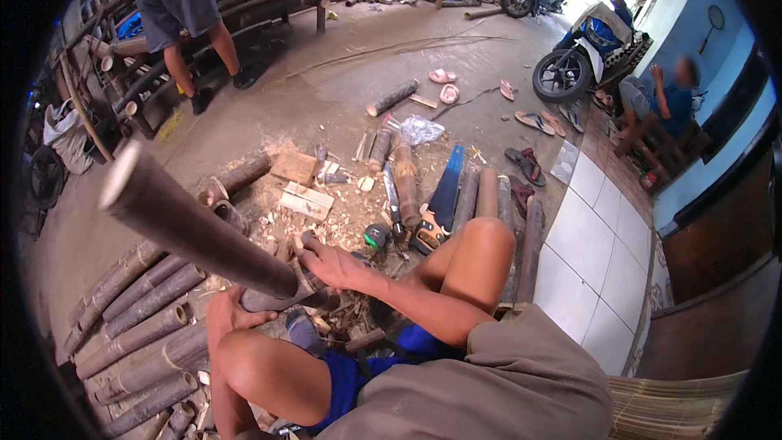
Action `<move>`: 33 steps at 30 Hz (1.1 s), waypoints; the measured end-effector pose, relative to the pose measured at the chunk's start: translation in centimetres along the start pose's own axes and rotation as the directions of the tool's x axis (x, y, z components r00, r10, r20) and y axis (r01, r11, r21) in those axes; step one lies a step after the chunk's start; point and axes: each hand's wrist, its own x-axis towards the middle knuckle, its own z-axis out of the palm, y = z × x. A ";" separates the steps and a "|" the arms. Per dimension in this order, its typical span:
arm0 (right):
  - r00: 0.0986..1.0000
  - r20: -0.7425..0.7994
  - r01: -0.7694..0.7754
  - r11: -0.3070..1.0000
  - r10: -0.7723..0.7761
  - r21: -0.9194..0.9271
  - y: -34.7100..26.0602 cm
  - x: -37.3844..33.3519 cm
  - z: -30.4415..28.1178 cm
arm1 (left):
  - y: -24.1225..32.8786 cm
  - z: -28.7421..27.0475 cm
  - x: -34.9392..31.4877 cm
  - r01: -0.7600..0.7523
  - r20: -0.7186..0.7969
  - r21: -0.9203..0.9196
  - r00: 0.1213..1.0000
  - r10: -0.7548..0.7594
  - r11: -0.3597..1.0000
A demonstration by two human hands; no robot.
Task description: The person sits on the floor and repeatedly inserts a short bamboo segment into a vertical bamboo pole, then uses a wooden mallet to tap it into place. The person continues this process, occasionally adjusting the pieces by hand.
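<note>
A thick brown bamboo pole (195,224) rises at a slant on the left, its pale cut end toward me. Its lower end meets a second bamboo length (265,301) lying between my legs; how the two are joined I cannot make out. My left hand (228,316) is closed round the lying bamboo, left of where they meet. From the other side, my right hand (324,264) curls over the bamboo at the meeting place, with some fingers hidden behind the slanting pole. Wood shavings (334,232) and two wooden blocks (305,200) lie just beyond my hands.
A handsaw (446,191), a green-and-black tape measure (375,235) and several bamboo lengths (487,191) lie ahead. More bamboo (155,326) is stacked at left. Sandals (525,166) and white tiles (590,232) are at right. A person (183,12) stands far left; another person (672,106) sits far right, near a motorbike (582,57).
</note>
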 end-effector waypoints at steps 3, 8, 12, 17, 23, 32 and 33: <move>0.948 -0.170 0.225 0.947 -0.267 -0.231 5.5 2.7 1.6 | -0.9 0.9 0.2 -0.034 -0.011 0.020 0.999 0.034 0.999; 0.902 -0.157 0.300 0.847 -0.402 -0.439 12.6 8.8 1.2 | 0.0 4.2 1.9 0.057 0.082 0.087 0.995 -0.064 0.995; 0.936 -0.078 0.303 0.898 -0.343 -0.320 7.2 6.5 1.3 | -0.7 0.7 0.2 0.047 -0.009 0.024 0.999 -0.047 0.999; 0.983 -0.180 -0.017 0.976 -0.023 -0.216 16.1 9.5 3.7 | -4.5 10.1 2.8 -0.009 0.116 0.153 0.993 -0.008 0.988; 0.979 -0.179 -0.106 0.993 0.097 -0.044 15.4 9.8 3.8 | -4.0 9.8 3.4 0.064 0.149 0.151 0.985 -0.087 0.987; 0.984 -0.077 -0.165 0.985 0.160 -0.060 9.9 8.2 1.5 | -3.1 7.0 4.5 0.115 0.196 0.017 0.974 -0.116 0.993; 0.982 -0.139 -0.138 0.988 0.127 -0.074 12.4 9.1 1.7 | -3.0 8.1 5.0 0.095 0.206 0.046 0.973 -0.102 0.994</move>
